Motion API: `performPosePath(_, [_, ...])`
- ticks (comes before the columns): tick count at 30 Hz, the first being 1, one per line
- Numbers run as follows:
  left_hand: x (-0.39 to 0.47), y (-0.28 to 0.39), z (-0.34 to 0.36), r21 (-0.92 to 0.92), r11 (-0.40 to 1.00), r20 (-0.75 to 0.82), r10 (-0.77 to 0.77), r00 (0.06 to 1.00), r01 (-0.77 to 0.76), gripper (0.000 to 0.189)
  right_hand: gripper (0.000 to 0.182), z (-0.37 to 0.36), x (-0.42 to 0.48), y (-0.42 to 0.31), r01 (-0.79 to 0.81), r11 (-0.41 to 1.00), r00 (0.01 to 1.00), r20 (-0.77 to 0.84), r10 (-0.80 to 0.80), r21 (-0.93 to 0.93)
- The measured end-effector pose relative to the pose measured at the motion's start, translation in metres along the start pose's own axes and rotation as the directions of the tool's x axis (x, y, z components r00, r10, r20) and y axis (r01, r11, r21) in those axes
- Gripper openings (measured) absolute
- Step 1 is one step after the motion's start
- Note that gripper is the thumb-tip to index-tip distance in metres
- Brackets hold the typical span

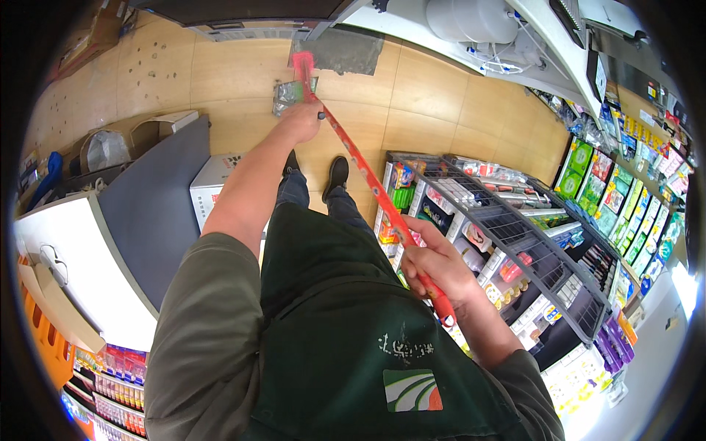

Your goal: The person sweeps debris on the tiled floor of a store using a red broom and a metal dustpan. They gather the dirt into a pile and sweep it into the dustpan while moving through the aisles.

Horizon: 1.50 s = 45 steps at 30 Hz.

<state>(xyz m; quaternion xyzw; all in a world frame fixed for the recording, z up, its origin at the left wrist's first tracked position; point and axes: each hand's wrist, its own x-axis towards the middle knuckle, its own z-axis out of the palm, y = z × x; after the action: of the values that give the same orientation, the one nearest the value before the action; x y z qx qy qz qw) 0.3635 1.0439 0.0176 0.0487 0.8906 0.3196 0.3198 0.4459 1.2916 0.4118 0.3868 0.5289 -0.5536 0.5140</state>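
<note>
A long broom with a worn red handle [358,157] slants across the view, passing in front of my dark apron. My left hand [302,121] grips it low down, close to the blurred pinkish-red bristle head [303,59]. Higher up, near the handle's end, my right hand [438,264] is wrapped around it. The head reaches over the floor beside the edge of a dark grey patch [353,50]. A crumpled, shiny piece of plastic [287,95] lies on the floor just beyond my left hand, partly behind the broom.
Wood-look floor [424,88] stretches ahead. On my right stands a wire-topped shelf rack [502,220] with packaged goods. At left are a grey panel [157,204], a white carton [215,179] and an open cardboard box [127,138]. A dark cabinet [248,14] borders the far side.
</note>
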Motion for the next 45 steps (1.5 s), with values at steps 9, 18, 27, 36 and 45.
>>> performPosePath(9, [-0.040, -0.040, -0.017, -0.076, 0.996, -0.040, -0.045, 0.998, 0.042, 0.015, 0.057, -0.007, 0.014, -0.011, 0.036, 0.990, 0.987, -0.152, -0.056, -0.134])
performPosePath(18, [-0.043, -0.035, 0.004, -0.113, 0.989, -0.119, -0.108, 0.987, 0.095, 0.015, 0.064, 0.041, 0.063, -0.010, -0.047, 0.969, 0.999, -0.013, 0.045, -0.242])
performPosePath(27, [-0.054, -0.038, -0.018, -0.213, 0.962, -0.093, -0.197, 0.976, 0.173, 0.019, 0.059, 0.028, 0.002, -0.017, -0.027, 0.981, 0.998, 0.046, 0.037, -0.194])
performPosePath(36, [-0.098, -0.076, -0.025, -0.342, 0.917, -0.148, -0.270, 0.951, 0.206, 0.017, 0.059, 0.012, 0.013, -0.033, -0.013, 0.929, 0.996, -0.089, -0.022, -0.371])
performPosePath(45, [-0.090, -0.078, -0.006, -0.368, 0.892, -0.243, -0.365, 0.899, 0.263, 0.019, 0.064, 0.070, 0.080, -0.022, 0.010, 0.818, 0.998, 0.055, 0.027, -0.575])
